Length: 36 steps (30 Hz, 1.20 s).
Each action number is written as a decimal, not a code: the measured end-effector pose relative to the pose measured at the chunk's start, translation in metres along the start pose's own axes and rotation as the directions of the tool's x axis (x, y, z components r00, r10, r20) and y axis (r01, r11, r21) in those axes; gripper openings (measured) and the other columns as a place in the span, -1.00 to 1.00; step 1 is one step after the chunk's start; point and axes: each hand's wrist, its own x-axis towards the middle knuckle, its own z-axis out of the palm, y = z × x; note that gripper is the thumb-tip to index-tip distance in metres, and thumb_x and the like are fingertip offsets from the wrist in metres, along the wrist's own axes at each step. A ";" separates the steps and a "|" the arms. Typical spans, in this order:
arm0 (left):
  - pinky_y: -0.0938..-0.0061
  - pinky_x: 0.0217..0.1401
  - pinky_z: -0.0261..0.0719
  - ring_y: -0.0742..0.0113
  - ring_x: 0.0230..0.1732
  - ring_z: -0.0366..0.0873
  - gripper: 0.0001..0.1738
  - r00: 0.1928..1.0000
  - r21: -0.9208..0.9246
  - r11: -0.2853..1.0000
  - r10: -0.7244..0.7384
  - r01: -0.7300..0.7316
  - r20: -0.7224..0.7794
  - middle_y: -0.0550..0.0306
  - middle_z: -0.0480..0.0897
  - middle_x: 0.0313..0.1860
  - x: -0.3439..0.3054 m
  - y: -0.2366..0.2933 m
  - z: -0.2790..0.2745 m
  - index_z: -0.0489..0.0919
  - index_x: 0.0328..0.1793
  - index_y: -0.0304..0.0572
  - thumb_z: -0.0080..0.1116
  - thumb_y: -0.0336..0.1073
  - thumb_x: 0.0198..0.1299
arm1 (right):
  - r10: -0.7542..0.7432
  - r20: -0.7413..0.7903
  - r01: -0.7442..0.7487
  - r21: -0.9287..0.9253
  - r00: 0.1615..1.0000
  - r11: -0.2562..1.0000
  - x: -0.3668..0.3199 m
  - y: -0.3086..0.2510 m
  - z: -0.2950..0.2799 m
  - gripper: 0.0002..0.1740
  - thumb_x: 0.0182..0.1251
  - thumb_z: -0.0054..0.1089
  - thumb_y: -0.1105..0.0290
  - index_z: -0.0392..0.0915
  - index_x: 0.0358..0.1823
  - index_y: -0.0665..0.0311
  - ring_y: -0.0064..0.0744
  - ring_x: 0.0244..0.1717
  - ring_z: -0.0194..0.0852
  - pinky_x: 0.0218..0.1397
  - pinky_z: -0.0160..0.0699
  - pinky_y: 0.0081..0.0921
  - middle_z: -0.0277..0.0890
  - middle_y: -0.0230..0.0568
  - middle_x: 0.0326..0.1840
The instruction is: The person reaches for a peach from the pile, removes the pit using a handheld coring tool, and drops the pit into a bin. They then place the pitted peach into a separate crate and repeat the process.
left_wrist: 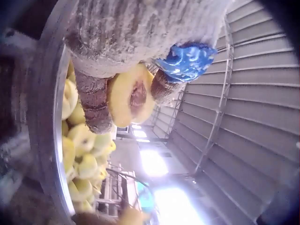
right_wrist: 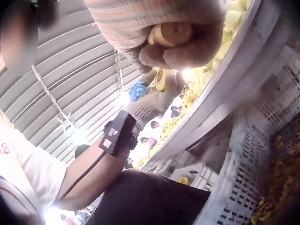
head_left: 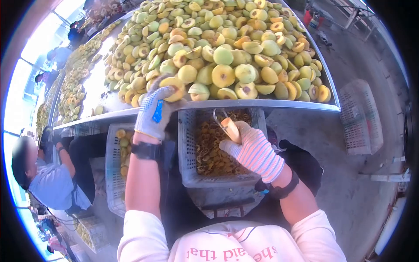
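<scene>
The gloved left hand (head_left: 153,112), with blue tape on it, pinches a halved yellow fruit (head_left: 173,88) at the table's near edge. In the left wrist view the fruit half (left_wrist: 132,96) sits between finger and thumb, its cut face with a brown hollow showing. The gloved right hand (head_left: 258,153) grips the wooden handle (head_left: 231,130) of a small tool with a metal loop (head_left: 220,116), held over a crate. In the right wrist view the handle's end (right_wrist: 174,33) shows inside the curled fingers. The tool and the fruit are apart.
Halved fruits (head_left: 222,56) are heaped on the metal-edged table (head_left: 262,104). Beneath its edge, a crate (head_left: 187,172) holds brown scraps; another crate (head_left: 114,192) at left holds fruit. A white crate (head_left: 361,118) stands at right. A seated person (head_left: 54,177) works at left.
</scene>
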 end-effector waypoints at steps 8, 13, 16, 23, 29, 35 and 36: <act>0.07 0.28 0.56 -0.07 0.08 0.64 -0.44 0.992 -0.346 0.931 -0.127 0.113 -0.018 -0.16 0.66 0.02 -0.058 -0.038 0.024 0.45 0.20 -0.48 -0.13 0.00 0.51 | -0.066 -0.034 0.067 0.028 0.997 0.997 0.009 -0.014 0.039 -0.59 0.20 0.42 0.20 0.47 -0.10 0.32 0.27 -0.21 0.57 -0.21 0.55 -0.11 0.59 0.14 -0.33; 0.14 0.20 0.61 -0.06 0.02 0.66 -0.53 0.998 -0.169 0.986 -0.012 0.001 -0.069 -0.18 0.67 -0.03 -0.051 -0.055 0.019 0.47 0.21 -0.34 -0.11 -0.04 0.50 | -0.024 -0.031 0.023 -0.027 0.999 0.999 0.014 -0.019 0.044 -0.55 0.22 0.38 0.14 0.46 -0.08 0.34 0.29 -0.19 0.57 -0.20 0.56 -0.09 0.59 0.17 -0.33; 0.30 0.17 0.61 0.11 0.02 0.66 -0.62 0.999 -0.265 0.963 -0.041 0.049 0.036 -0.08 0.65 -0.01 -0.051 -0.048 0.022 0.48 0.21 -0.32 -0.08 -0.16 0.51 | 0.037 -0.019 -0.039 -0.100 0.999 0.994 0.022 -0.019 0.048 -0.59 0.22 0.41 0.22 0.48 -0.07 0.34 0.26 -0.21 0.60 -0.20 0.59 -0.16 0.62 0.13 -0.31; 0.29 -0.03 0.71 0.08 -0.07 0.69 -0.64 0.997 -0.371 0.925 -0.083 0.080 0.009 -0.04 0.64 -0.07 -0.054 -0.051 0.021 0.49 0.21 -0.27 -0.05 -0.16 0.50 | -0.042 0.148 0.013 0.191 0.988 0.982 0.026 -0.030 0.057 -0.51 0.24 0.28 0.25 0.44 0.11 0.39 0.24 -0.12 0.62 -0.07 0.62 -0.08 0.62 0.18 -0.20; 0.30 0.00 0.69 0.12 -0.07 0.69 -0.63 0.999 -0.364 0.931 0.038 -0.022 0.037 -0.04 0.63 -0.03 -0.064 -0.045 0.030 0.46 0.25 -0.28 -0.01 -0.19 0.48 | 0.027 0.049 -0.026 -0.029 0.998 0.999 0.019 -0.026 0.060 -0.57 0.21 0.34 0.36 0.49 0.08 0.35 0.12 -0.06 0.66 -0.06 0.63 -0.22 0.65 0.11 -0.15; 0.33 0.14 0.63 0.15 -0.07 0.69 -0.62 0.995 -0.169 0.981 0.100 -0.098 0.001 -0.02 0.64 -0.02 -0.063 -0.050 0.030 0.45 0.25 -0.32 0.00 -0.19 0.48 | 0.060 0.028 -0.055 -0.166 0.998 0.985 0.023 -0.018 0.058 -0.59 0.21 0.33 0.28 0.45 -0.01 0.35 0.21 -0.15 0.64 -0.15 0.63 -0.13 0.64 0.14 -0.26; 0.33 0.14 0.63 0.15 -0.07 0.69 -0.62 0.996 -0.201 0.975 0.094 -0.093 -0.004 -0.02 0.64 -0.03 -0.062 -0.051 0.031 0.46 0.24 -0.32 0.00 -0.19 0.48 | 0.057 0.030 -0.050 -0.187 0.998 0.981 0.025 -0.016 0.058 -0.57 0.21 0.33 0.23 0.43 -0.03 0.35 0.23 -0.15 0.63 -0.15 0.63 -0.10 0.63 0.15 -0.27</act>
